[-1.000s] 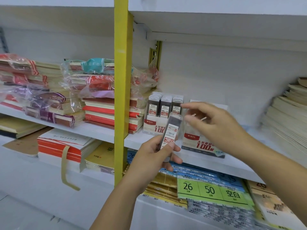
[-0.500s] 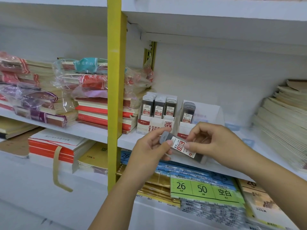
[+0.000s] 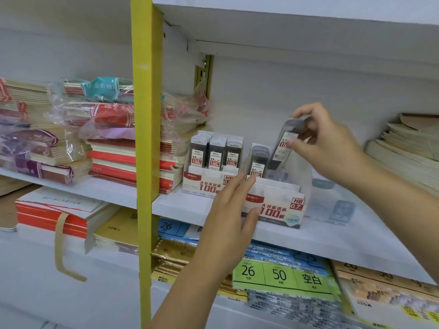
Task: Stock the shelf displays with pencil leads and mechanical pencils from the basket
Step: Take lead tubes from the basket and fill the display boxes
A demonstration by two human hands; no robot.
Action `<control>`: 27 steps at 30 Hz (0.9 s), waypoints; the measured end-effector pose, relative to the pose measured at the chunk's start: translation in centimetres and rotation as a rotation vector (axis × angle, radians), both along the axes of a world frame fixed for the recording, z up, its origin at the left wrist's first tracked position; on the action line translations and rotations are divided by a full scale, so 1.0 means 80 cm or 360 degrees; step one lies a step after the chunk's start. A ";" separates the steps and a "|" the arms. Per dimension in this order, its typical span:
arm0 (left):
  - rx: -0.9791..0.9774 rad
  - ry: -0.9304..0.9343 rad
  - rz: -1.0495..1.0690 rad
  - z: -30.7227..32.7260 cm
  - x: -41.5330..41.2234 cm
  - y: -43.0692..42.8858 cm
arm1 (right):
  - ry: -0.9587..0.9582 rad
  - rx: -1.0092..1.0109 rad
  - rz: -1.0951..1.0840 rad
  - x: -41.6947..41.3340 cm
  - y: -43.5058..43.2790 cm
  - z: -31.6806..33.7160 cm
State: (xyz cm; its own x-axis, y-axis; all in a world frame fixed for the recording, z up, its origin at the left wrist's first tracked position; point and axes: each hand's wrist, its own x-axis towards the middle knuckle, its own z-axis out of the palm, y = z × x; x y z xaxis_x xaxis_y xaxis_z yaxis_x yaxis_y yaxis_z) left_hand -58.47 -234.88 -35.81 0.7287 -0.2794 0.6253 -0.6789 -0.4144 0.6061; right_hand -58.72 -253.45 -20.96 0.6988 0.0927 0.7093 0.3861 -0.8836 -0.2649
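Note:
My right hand (image 3: 330, 143) pinches a dark pencil lead case (image 3: 283, 148) with a red and white label, tilted above the middle of the white 0.7 display box (image 3: 282, 207). One lead case (image 3: 259, 160) stands in that box's left slot. My left hand (image 3: 231, 210) has straight fingers resting against the box's front left corner. Left of it, the 0.5 display box (image 3: 204, 184) holds three rows of lead cases (image 3: 216, 151). No basket is in view.
A yellow upright post (image 3: 143, 138) divides the shelving. Wrapped notebook stacks (image 3: 99, 129) fill the shelf left of the boxes; paper stacks (image 3: 408, 150) lie at the right. The white shelf board (image 3: 356, 236) runs under the boxes, with paper packs (image 3: 282, 276) on the shelf below.
My right hand took the lead case from my left hand and raised it over the 0.7 box. My left hand let go and moved onto the box's front corner.

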 end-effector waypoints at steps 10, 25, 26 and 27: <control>-0.0023 0.0001 -0.0057 -0.007 0.005 0.004 | 0.0201 -0.0262 -0.0124 0.031 -0.007 -0.017; -0.0205 -0.0055 -0.0073 -0.008 -0.009 0.011 | -0.0066 -0.0203 -0.0310 -0.011 0.008 -0.019; -0.0252 -0.0134 0.0007 -0.012 -0.015 0.013 | -0.0178 -0.0118 -0.0200 -0.034 0.012 -0.025; -0.0287 -0.0196 0.0084 -0.018 -0.023 0.016 | -0.0253 -0.0037 -0.0056 -0.059 0.016 -0.035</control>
